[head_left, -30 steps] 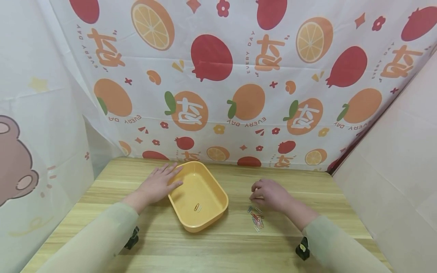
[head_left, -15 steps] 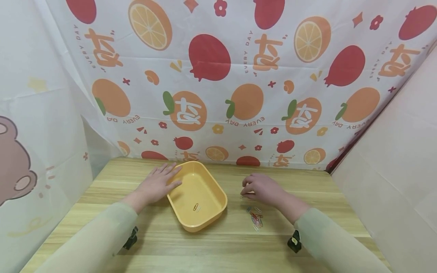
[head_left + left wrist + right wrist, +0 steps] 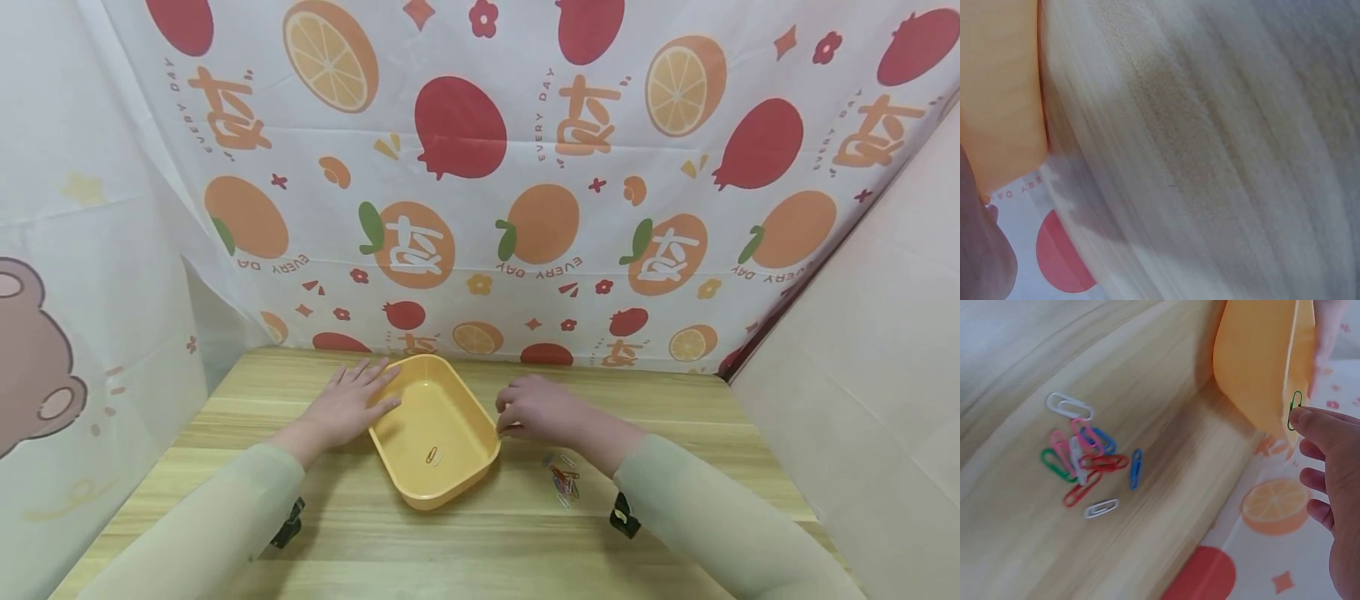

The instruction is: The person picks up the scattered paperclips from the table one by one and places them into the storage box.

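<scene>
- Got two paperclips in the tray
- Pinching a green clip, right hand
- Resting spread left hand on rim
- Got a pile left outside

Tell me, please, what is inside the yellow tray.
An orange paper clip and a pale one lie in the yellow tray, toward its near end. The left hand covers part of its left side; anything beneath it is hidden.
</scene>
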Tool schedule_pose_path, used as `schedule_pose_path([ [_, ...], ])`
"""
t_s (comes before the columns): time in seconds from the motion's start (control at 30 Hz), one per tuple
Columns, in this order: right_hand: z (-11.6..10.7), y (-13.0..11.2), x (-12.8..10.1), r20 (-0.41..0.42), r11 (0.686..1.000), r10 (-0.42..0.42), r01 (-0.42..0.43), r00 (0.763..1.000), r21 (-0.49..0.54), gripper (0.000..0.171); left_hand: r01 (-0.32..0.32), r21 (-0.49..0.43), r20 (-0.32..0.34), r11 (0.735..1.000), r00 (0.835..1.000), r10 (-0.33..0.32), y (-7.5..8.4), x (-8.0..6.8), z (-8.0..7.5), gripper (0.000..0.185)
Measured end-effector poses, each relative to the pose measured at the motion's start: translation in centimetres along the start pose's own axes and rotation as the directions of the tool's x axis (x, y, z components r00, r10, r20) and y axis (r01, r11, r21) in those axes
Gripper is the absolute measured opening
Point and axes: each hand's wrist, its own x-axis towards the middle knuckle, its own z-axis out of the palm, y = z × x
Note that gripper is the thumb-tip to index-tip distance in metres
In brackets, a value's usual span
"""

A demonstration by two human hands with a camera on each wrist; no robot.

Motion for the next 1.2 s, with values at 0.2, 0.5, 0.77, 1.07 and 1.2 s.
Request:
schedule_pose_path([
  [0.2, -0.8, -1.2, 2.2, 0.039, 1.0, -0.022, 0.022, 0.999, -0.009, 0.009, 0.001, -0.008, -0.001, 1.0, 1.0, -0.001, 0.0, 0.0, 0.1, 0.067],
  [0.5, -1.5, -2.6, 4.9, 0.054, 0.991, -0.104, 0.108, 0.993, -0.077, 0.007, -0.007, -0.014, -0.009, 1.0, 1.0, 0.007, -0.3, 0.0, 0.5, 0.065],
  [0.77, -0.2, -3.1, 6.3, 0.08, 0.981, -0.152, 0.16, 0.985, -0.107, 0.007, -0.008, -0.011, -0.009, 1.0, 1.0, 0.008, -0.3, 0.0, 0.5, 0.065],
  [1.07, 1.9, -4.0, 8.1, 0.158, 0.975, -0.149, 0.171, 0.976, -0.139, 0.009, -0.005, -0.004, 0.004, 1.0, 1.0, 0.005, -0.4, 0.1, 0.5, 0.064],
  [1.2, 2.5, -4.5, 8.8, 0.211, 0.976, -0.128, 0.161, 0.969, -0.146, 0.009, -0.006, -0.002, 0.003, 1.0, 1.0, 0.006, -0.3, 0.1, 0.4, 0.064],
])
